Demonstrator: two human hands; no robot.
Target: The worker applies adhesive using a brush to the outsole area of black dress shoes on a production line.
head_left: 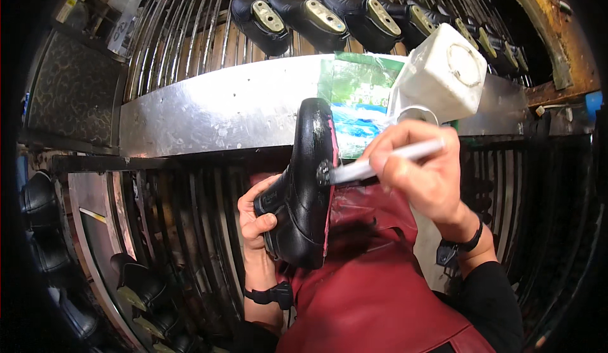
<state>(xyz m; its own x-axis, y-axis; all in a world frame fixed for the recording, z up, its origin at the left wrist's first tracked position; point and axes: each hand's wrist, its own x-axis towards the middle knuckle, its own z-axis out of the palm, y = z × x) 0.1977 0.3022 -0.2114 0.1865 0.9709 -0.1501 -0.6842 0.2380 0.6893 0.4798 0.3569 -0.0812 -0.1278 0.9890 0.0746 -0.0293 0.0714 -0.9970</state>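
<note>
A black leather shoe (304,163) with a pink edge along its sole side is held up over my lap, toe pointing away. My left hand (256,217) grips it from the left, thumb and fingers around the ankle end. In my right hand (427,169) is a brush with a white handle (405,155), slightly smeared by motion. Its dark bristle tip (325,173) touches the shoe's side next to the pink edge. The sole faces right and is mostly hidden.
Ahead lies a metal ledge (209,109) with a green and blue stained sheet (361,90). A white plastic container (437,74) stands at its right. Several black shoes (367,20) on lasts rest on metal bars behind. More shoes (142,283) sit on racks at lower left. A red apron (373,289) covers my lap.
</note>
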